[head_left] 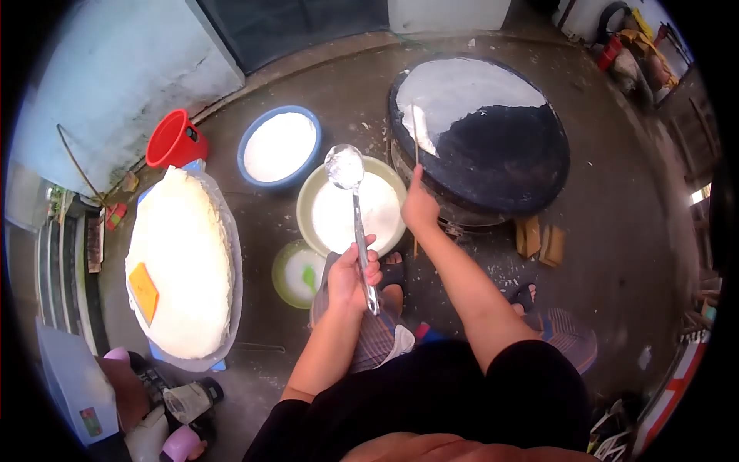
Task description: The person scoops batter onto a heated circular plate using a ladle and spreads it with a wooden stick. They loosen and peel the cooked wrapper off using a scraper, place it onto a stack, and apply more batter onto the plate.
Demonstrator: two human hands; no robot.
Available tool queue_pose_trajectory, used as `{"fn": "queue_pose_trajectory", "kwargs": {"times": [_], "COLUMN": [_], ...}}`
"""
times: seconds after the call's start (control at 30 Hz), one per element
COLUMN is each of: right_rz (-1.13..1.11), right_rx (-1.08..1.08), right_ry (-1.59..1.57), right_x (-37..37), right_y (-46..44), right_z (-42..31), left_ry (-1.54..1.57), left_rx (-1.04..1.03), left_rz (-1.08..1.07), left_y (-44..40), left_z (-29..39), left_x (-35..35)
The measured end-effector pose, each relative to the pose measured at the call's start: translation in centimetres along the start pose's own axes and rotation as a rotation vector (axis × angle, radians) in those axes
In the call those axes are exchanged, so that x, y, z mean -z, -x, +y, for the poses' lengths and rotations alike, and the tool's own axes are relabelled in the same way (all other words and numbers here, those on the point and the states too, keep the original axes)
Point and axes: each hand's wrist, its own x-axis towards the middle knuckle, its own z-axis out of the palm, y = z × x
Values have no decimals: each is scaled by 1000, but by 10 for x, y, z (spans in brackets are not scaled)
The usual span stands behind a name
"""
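My left hand (352, 276) is closed around the handle of a metal ladle (346, 165). White batter coats its bowl, which is over a pale green basin (304, 223) of white batter. My right hand (420, 206) grips a thin wooden batter spreader (416, 140) over the left side of a round black griddle (500, 158). A layer of whitish batter (462, 86) covers the griddle's far and left part, with a thicker ridge along the spreader. Dark surface shows on the near right part.
A blue basin (316, 158) of white contents and a red bucket (178, 137) stand at the back left. Nearer are a large stack of pale flat sheets (185, 246) with an orange scraper (143, 291) on it, and a small green bowl (279, 286). Yellowish blocks (528, 236) lie beside the griddle.
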Motion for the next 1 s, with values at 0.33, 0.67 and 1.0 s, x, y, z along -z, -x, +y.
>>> {"fn": "queue_pose_trajectory", "kwargs": {"times": [0.33,0.67,1.0], "right_rz": [69,50,86], "right_rx": [-52,-109,-51], "right_ry": [-105,-146,-17], "right_x": [-16,-17,-13], "right_y": [14,46,76], "right_z": [-7,8,29], "left_ry": [-19,-22,-95], "left_rx": [-44,-61,-86], "left_rz": [-31,-53,-44], "left_y": [2,1,0], "left_z": [7,8,6], "left_x": [9,10,7]}}
